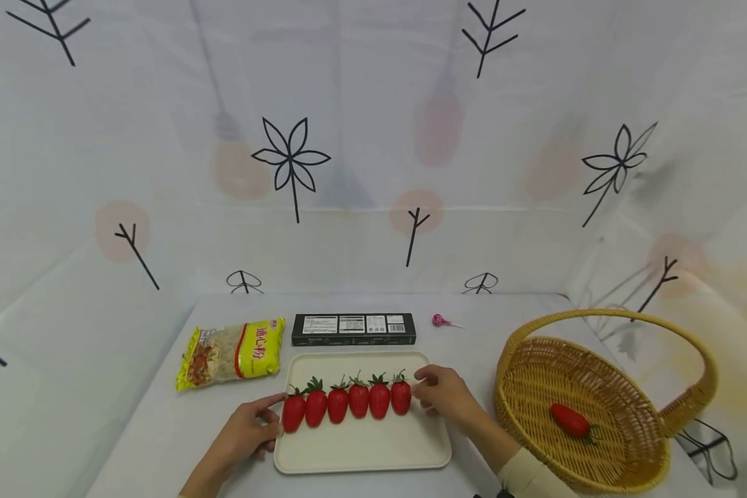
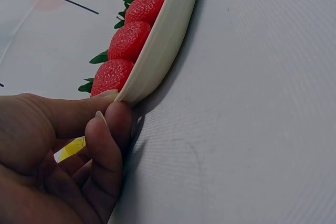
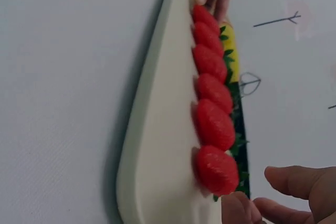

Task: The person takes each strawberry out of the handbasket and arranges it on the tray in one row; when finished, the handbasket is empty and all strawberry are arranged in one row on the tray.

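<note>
A cream rectangular tray [image 1: 361, 446] lies on the table with several red strawberries [image 1: 359, 401] lined up side by side across it, leaves pointing away from me. My left hand [image 1: 245, 432] pinches the tray's left rim, thumb on top beside the end strawberry [image 2: 112, 76] and fingers against the outside. At the right end of the row is my right hand [image 1: 445, 391], its thumb and fingers spread apart with nothing between them. Its nearest fingertip is close beside the last strawberry [image 3: 216, 170].
To the right stands a wicker basket [image 1: 529, 380] with a tall handle and one red strawberry [image 1: 569, 420] inside. Behind the tray are a black box [image 1: 353, 340] and a pink lollipop [image 1: 438, 320]. A yellow bag of pasta [image 1: 224, 353] lies at the back left.
</note>
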Demonstrator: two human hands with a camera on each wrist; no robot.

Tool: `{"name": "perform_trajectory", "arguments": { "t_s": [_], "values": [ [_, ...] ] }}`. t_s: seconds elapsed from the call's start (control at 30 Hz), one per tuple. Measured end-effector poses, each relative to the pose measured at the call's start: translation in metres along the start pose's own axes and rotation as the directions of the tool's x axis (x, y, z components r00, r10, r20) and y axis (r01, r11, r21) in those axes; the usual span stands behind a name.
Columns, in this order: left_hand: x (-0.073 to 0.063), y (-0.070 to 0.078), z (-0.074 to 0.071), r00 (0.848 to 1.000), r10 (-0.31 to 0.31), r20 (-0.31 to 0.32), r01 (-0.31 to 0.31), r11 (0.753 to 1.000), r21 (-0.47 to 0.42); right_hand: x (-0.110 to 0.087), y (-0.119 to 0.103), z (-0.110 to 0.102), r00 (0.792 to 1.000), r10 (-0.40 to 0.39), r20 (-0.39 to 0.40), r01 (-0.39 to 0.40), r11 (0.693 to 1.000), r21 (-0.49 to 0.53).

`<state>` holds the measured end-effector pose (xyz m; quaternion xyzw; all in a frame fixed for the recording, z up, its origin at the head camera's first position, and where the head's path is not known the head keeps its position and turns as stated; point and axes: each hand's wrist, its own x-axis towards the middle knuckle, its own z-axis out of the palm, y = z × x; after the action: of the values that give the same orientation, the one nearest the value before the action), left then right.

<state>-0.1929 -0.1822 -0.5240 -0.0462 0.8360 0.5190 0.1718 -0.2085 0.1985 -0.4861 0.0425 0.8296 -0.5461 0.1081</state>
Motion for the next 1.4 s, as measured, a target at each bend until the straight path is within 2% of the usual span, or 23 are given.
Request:
{"name": "perform_trajectory", "arguments": {
  "t_s": [0.13,0.27,0.37,0.5,0.57,0.7,0.8,0.9,1.03,1.13,1.27,1.4],
  "values": [
    [0.0,0.0,0.001,1.0,-0.011,0.001,0.011,1.0,0.004,-0.026,-0.017,-0.021,0.999,0.024,0.044,-0.026,0.998,0.049],
    [-0.001,0.0,-0.001,0.999,-0.042,-0.014,0.042,0.999,0.02,-0.054,-0.037,-0.05,0.996,0.045,0.077,-0.047,0.999,0.023],
    [-0.001,0.001,-0.001,0.999,-0.04,-0.012,0.04,0.999,0.022,-0.073,-0.045,-0.082,0.994,-0.021,0.108,0.021,1.0,0.006],
    [-0.001,0.002,0.0,0.999,-0.034,-0.007,0.034,0.999,0.018,-0.096,-0.047,-0.129,0.977,-0.183,0.107,0.186,0.982,-0.016],
    [-0.002,0.002,0.001,0.999,-0.031,-0.009,0.031,0.999,0.02,-0.105,-0.049,-0.151,0.973,-0.216,0.075,0.22,0.974,-0.055],
    [-0.002,0.004,0.001,0.999,-0.026,-0.018,0.027,0.999,0.025,-0.114,-0.049,-0.19,0.975,-0.219,0.028,0.221,0.962,-0.162],
    [-0.002,0.005,0.001,1.0,-0.021,-0.021,0.021,0.999,0.026,-0.112,-0.045,-0.211,0.972,-0.236,0.017,0.233,0.943,-0.239],
    [-0.002,0.004,0.001,1.0,-0.018,-0.018,0.018,1.0,0.022,-0.104,-0.038,-0.226,0.975,-0.215,0.048,0.22,0.939,-0.264],
    [-0.002,0.003,0.0,1.0,-0.018,-0.017,0.018,1.0,0.017,-0.082,-0.026,-0.237,0.982,-0.151,0.114,0.181,0.928,-0.327],
    [-0.002,0.003,0.0,1.0,-0.015,-0.017,0.015,1.0,0.016,-0.065,-0.017,-0.242,0.976,-0.137,0.169,0.191,0.91,-0.368],
    [-0.002,0.005,0.0,0.999,-0.022,-0.023,0.023,1.0,0.018,-0.045,-0.007,-0.25,0.965,-0.114,0.236,0.191,0.924,-0.331],
    [-0.001,0.005,0.001,0.999,-0.044,-0.025,0.044,0.999,0.015,-0.029,0.002,-0.257,0.959,-0.062,0.277,0.155,0.933,-0.325]
  ]
}}
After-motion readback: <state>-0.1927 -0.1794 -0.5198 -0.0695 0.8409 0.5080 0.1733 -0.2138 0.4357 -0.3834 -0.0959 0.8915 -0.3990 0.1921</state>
